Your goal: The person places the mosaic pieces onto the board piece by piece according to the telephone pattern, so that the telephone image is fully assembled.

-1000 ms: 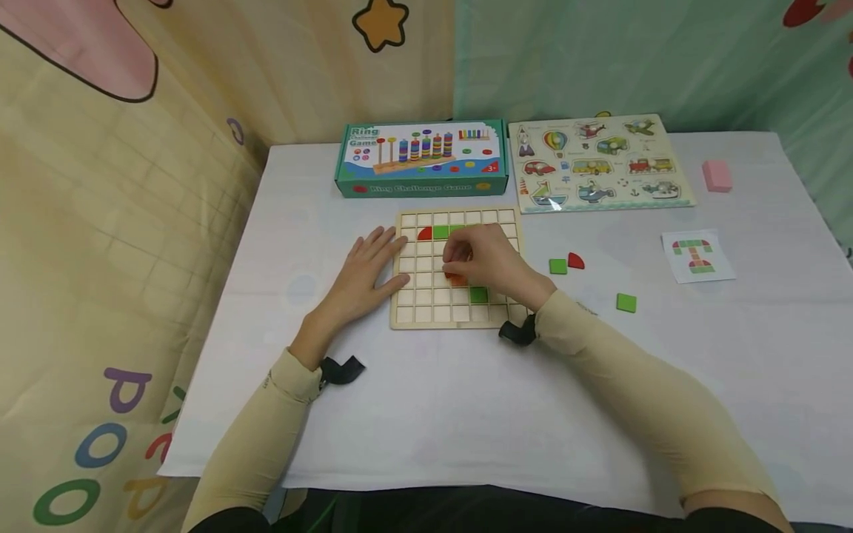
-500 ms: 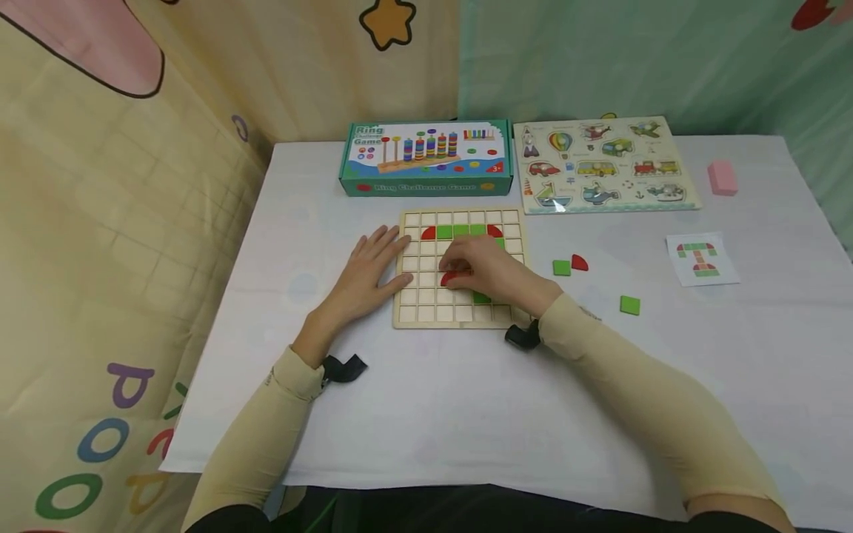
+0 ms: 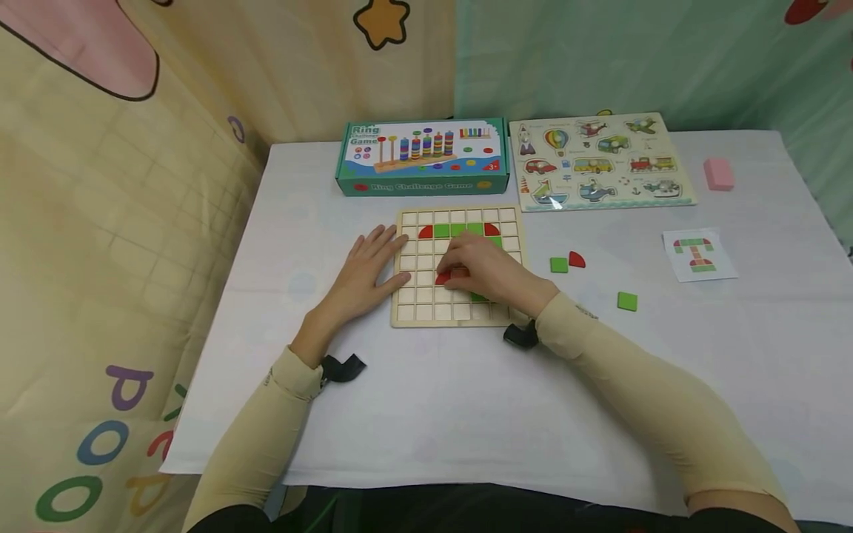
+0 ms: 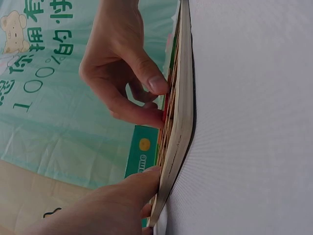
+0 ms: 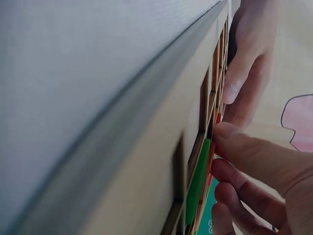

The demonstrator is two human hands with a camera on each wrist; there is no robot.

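Observation:
A wooden grid board lies on the white-covered table. My left hand rests against its left edge with fingers spread. Over the middle of the board, my right hand pinches a red quarter-circle tile at one of the squares; thumb and forefinger are at the red tile in the left wrist view. Near the top of the grid, green square tiles sit between two red quarter-circles. Below my right hand a green tile shows partly, as does a green tile in the right wrist view.
Right of the board lie a loose green square, a red quarter-circle and another green square. A pattern card and pink block are farther right. Behind stand a Ring Challenge Game box and vehicle puzzle.
My right hand has shifted slightly left and down, and the red quarter-circle now shows flat at the grid beside the thumb. The left hand stays in place.

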